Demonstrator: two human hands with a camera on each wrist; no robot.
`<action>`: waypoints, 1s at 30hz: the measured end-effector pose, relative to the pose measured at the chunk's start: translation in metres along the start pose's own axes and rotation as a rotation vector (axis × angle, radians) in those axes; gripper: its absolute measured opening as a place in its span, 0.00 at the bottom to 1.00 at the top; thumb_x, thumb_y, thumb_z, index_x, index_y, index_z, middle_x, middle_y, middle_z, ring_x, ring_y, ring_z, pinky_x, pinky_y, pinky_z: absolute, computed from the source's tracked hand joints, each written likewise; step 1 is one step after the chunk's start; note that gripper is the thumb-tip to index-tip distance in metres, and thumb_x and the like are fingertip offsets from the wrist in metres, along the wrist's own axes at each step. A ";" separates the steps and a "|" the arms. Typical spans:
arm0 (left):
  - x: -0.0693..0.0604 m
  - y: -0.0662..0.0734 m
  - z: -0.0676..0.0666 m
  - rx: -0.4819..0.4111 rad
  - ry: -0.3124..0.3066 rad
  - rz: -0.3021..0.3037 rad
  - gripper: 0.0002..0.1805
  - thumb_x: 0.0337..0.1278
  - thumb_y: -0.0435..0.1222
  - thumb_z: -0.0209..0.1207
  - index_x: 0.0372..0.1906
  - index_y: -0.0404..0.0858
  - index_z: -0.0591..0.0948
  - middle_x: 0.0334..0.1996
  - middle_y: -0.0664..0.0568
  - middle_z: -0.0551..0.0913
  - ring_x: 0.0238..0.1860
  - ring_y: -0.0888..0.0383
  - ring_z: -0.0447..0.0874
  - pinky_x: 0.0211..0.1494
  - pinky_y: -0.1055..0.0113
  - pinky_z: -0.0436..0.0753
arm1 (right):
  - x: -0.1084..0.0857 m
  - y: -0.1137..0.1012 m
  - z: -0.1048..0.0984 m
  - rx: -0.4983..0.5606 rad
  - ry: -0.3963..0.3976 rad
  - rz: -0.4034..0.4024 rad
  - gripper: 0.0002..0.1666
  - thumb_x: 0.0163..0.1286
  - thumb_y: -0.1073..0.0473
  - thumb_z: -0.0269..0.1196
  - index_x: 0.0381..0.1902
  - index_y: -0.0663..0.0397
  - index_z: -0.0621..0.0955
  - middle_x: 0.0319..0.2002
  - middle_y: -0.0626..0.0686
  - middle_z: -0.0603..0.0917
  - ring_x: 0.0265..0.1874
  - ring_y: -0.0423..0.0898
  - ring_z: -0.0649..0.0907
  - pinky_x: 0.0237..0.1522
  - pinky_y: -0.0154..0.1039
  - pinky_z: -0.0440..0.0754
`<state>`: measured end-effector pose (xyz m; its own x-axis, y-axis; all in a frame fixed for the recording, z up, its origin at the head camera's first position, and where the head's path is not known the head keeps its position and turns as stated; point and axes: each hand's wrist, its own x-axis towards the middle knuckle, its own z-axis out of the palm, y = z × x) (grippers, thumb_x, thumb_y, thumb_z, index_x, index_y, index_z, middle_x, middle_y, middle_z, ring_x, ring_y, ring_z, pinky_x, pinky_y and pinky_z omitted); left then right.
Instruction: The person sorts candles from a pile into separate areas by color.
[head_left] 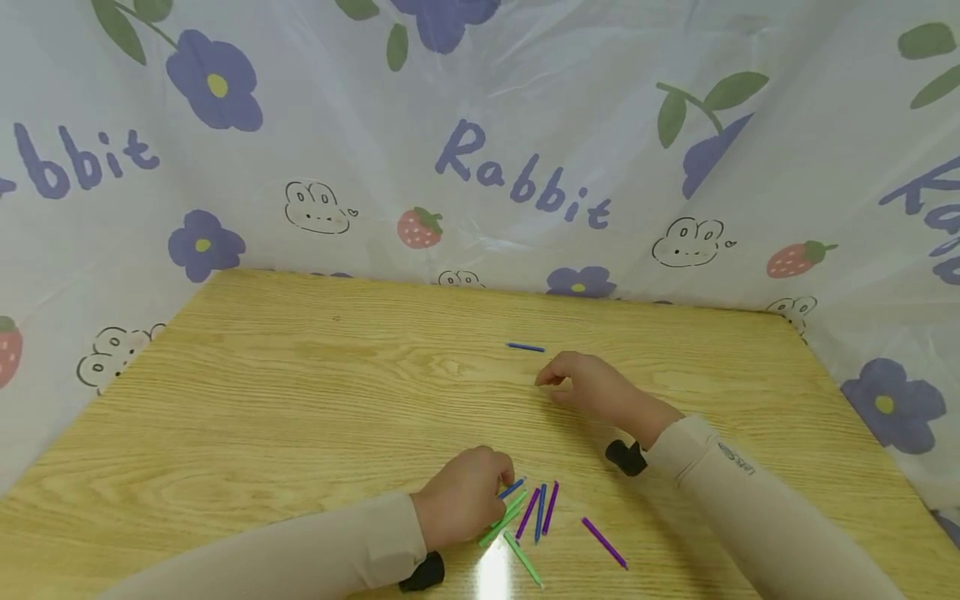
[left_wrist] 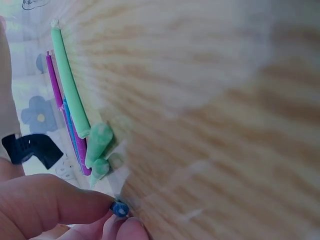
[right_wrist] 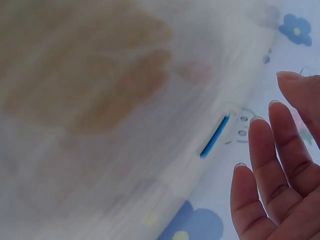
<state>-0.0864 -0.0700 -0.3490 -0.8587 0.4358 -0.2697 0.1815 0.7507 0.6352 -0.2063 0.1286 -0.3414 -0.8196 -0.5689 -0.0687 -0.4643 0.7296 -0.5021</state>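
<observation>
Thumb and fingers of my left hand (head_left: 459, 498) pinch a slim blue stick (left_wrist: 119, 208) at the near middle of the table. Close to that hand lie several green sticks (head_left: 522, 560). Just right of them, a blue stick (head_left: 540, 514) lies between two purple sticks (head_left: 551, 508). My right hand (head_left: 592, 387) hovers over the table farther back, its fingers loosely bent and holding nothing. Beyond its fingertips another slim blue stick (head_left: 526, 347) lies alone; in the right wrist view this stick (right_wrist: 215, 136) is apart from the fingers.
One purple stick (head_left: 604, 543) lies by itself to the right of the group. The wood-grain table (head_left: 300, 400) meets a white printed sheet (head_left: 360, 150) along its back and sides. Black straps (head_left: 626, 457) show at both wrists.
</observation>
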 end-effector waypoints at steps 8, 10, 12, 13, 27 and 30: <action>0.002 -0.001 0.001 -0.014 -0.006 -0.003 0.11 0.49 0.23 0.63 0.41 0.33 0.81 0.27 0.54 0.73 0.25 0.62 0.70 0.27 0.71 0.73 | -0.013 -0.002 0.010 0.004 0.031 -0.067 0.11 0.64 0.66 0.64 0.44 0.52 0.84 0.42 0.47 0.82 0.44 0.46 0.81 0.48 0.43 0.79; 0.003 -0.002 0.001 -0.014 -0.002 0.001 0.11 0.49 0.22 0.63 0.40 0.33 0.81 0.27 0.55 0.73 0.25 0.62 0.70 0.27 0.71 0.73 | -0.016 -0.004 0.010 0.015 0.035 -0.064 0.10 0.64 0.66 0.65 0.44 0.52 0.84 0.41 0.46 0.82 0.44 0.45 0.81 0.47 0.43 0.79; 0.004 -0.003 0.001 -0.010 0.002 0.006 0.11 0.48 0.22 0.63 0.40 0.33 0.81 0.26 0.55 0.73 0.25 0.62 0.70 0.27 0.71 0.73 | -0.020 -0.006 0.011 0.029 0.029 -0.065 0.10 0.65 0.65 0.65 0.44 0.51 0.84 0.42 0.46 0.82 0.44 0.45 0.80 0.47 0.43 0.79; 0.004 -0.003 0.001 -0.009 0.003 0.006 0.12 0.48 0.22 0.63 0.40 0.33 0.81 0.26 0.55 0.73 0.25 0.62 0.70 0.27 0.71 0.73 | -0.022 -0.007 0.011 0.037 0.022 -0.066 0.11 0.65 0.65 0.65 0.44 0.51 0.84 0.42 0.46 0.82 0.44 0.45 0.80 0.47 0.43 0.79; 0.006 -0.004 0.002 -0.002 0.026 0.016 0.12 0.43 0.21 0.63 0.37 0.33 0.81 0.26 0.55 0.74 0.25 0.62 0.69 0.28 0.70 0.73 | -0.046 -0.020 0.010 0.071 -0.049 -0.227 0.10 0.64 0.66 0.65 0.43 0.52 0.85 0.43 0.45 0.82 0.46 0.45 0.81 0.48 0.43 0.80; 0.005 -0.003 0.002 0.006 0.032 0.019 0.12 0.43 0.22 0.64 0.36 0.33 0.81 0.26 0.55 0.74 0.26 0.62 0.69 0.28 0.70 0.73 | -0.051 -0.020 0.013 0.069 -0.054 -0.256 0.10 0.63 0.67 0.65 0.42 0.52 0.85 0.42 0.45 0.82 0.46 0.45 0.81 0.48 0.42 0.79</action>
<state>-0.0905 -0.0692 -0.3540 -0.8697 0.4343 -0.2345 0.2009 0.7454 0.6356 -0.1511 0.1376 -0.3388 -0.6586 -0.7521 0.0232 -0.6288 0.5331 -0.5661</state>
